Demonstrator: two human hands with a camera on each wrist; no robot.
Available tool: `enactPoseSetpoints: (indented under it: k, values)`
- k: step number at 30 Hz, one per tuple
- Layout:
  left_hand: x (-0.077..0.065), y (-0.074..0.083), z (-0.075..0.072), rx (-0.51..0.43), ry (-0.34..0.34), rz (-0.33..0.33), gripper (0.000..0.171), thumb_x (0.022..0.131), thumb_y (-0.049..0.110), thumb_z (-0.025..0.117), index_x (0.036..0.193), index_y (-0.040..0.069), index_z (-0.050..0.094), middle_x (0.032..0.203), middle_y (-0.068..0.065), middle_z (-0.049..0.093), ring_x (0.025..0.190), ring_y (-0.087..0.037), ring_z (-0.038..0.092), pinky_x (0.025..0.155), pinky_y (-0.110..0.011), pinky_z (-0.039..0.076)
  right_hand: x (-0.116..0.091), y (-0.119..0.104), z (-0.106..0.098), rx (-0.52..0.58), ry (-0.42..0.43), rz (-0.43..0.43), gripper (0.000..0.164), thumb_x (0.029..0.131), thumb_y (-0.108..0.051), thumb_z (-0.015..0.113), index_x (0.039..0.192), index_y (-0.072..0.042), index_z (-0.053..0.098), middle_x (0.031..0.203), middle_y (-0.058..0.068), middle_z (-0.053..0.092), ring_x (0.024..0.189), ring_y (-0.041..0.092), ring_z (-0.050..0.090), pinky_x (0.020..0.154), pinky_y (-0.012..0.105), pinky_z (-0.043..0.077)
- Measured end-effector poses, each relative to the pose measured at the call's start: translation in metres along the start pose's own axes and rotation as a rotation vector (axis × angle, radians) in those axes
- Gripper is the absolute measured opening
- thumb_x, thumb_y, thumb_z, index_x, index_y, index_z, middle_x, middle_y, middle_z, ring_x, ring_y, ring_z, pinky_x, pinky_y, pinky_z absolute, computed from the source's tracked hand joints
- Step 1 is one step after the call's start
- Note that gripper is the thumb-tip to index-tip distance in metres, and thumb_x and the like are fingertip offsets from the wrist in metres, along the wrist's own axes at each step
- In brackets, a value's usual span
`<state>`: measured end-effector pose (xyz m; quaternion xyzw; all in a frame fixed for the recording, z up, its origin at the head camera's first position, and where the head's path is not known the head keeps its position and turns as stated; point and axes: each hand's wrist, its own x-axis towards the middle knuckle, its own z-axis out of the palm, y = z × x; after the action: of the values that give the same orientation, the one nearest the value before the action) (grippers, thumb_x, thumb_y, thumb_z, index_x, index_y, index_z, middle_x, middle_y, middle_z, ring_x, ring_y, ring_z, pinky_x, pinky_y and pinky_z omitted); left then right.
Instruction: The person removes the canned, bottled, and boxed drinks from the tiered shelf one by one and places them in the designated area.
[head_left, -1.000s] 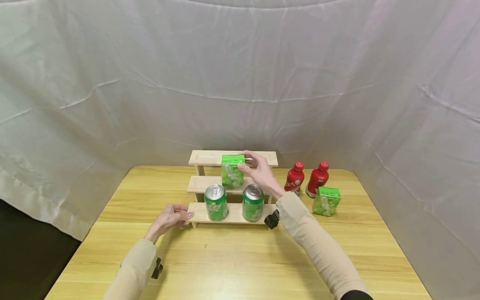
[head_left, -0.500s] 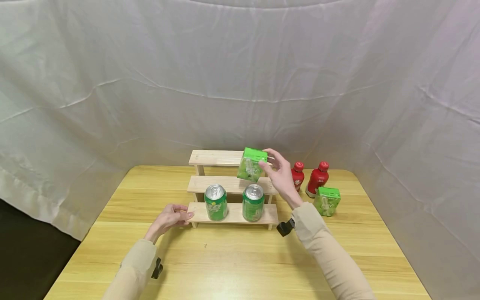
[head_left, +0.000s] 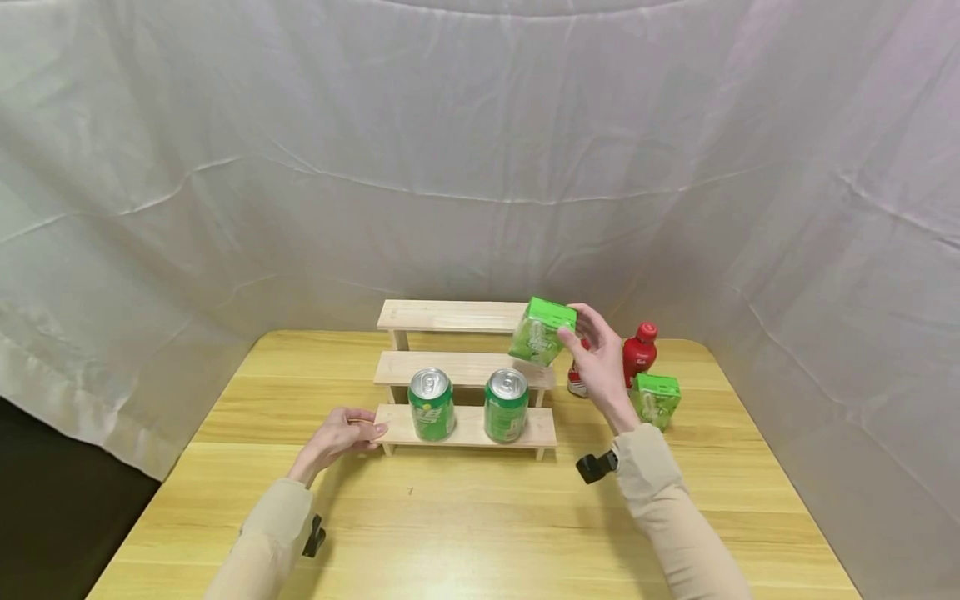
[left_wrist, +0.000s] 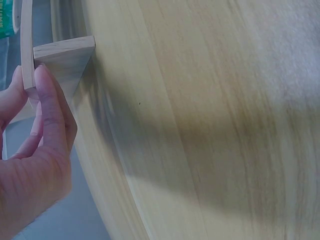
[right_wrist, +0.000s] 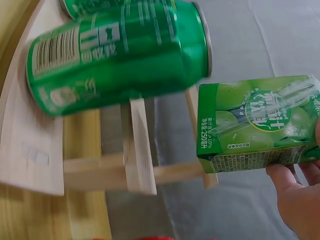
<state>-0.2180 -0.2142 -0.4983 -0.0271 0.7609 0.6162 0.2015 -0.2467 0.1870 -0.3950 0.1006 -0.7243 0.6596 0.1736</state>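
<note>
A green juice box (head_left: 543,332) is held between the thumb and fingers of my right hand (head_left: 602,360), tilted above the right end of the middle step. In the right wrist view the juice box (right_wrist: 257,122) shows its printed front and a straw. My left hand (head_left: 341,437) pinches the left end of the lowest step of a three-tier wooden shelf (head_left: 461,433); the left wrist view shows thumb and fingers on the board's end (left_wrist: 28,55). Two green soda cans stand on that step, a left can (head_left: 431,406) and a right can (head_left: 506,406).
Right of the shelf a second green juice box (head_left: 656,400) stands on the wooden table (head_left: 465,525). Behind it is a red bottle (head_left: 640,353); another red bottle (head_left: 576,383) is mostly hidden by my right hand. Grey curtains (head_left: 480,167) surround the table.
My right hand has lifted the juice box off the middle step and carried it to the right, tilting it. My left hand and the cans have stayed put.
</note>
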Motion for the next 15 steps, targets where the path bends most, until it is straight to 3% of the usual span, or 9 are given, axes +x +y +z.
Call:
enactPoseSetpoints:
  k: [3, 10, 13, 15]
  values:
    - [0.0, -0.001, 0.0, 0.002, -0.002, 0.0, 0.052, 0.094, 0.005, 0.067, 0.132, -0.023, 0.043, 0.092, -0.008, 0.067, 0.075, -0.008, 0.066, 0.076, -0.024, 0.064, -0.004, 0.002, -0.01, 0.007, 0.03, 0.025, 0.041, 0.097, -0.004, 0.064, 0.137, 0.001, 0.054, 0.114, -0.015, 0.063, 0.11, 0.001, 0.061, 0.09, 0.01, 0.053]
    - [0.001, -0.001, -0.001, 0.0, -0.005, -0.007, 0.054, 0.094, 0.005, 0.067, 0.132, -0.023, 0.041, 0.095, -0.01, 0.067, 0.078, -0.01, 0.067, 0.077, -0.024, 0.064, -0.01, 0.013, -0.032, -0.018, 0.089, 0.011, 0.04, 0.097, -0.006, 0.064, 0.136, 0.002, 0.055, 0.113, -0.016, 0.063, 0.113, 0.002, 0.059, 0.096, 0.008, 0.05]
    - [0.001, -0.001, -0.001, -0.002, -0.003, -0.011, 0.055, 0.094, 0.005, 0.067, 0.133, -0.023, 0.041, 0.095, -0.011, 0.067, 0.079, -0.011, 0.067, 0.077, -0.023, 0.064, -0.013, 0.018, -0.041, -0.032, 0.098, 0.033, 0.04, 0.098, -0.007, 0.063, 0.136, 0.002, 0.054, 0.113, -0.017, 0.063, 0.112, 0.002, 0.059, 0.078, 0.007, 0.05]
    - [0.002, -0.001, -0.001, -0.003, -0.003, -0.012, 0.055, 0.094, 0.005, 0.067, 0.133, -0.023, 0.041, 0.096, -0.011, 0.067, 0.079, -0.011, 0.067, 0.077, -0.023, 0.064, -0.015, 0.021, -0.046, -0.052, 0.098, 0.051, 0.04, 0.099, -0.008, 0.062, 0.136, 0.002, 0.054, 0.113, -0.018, 0.062, 0.112, 0.003, 0.058, 0.074, 0.006, 0.049]
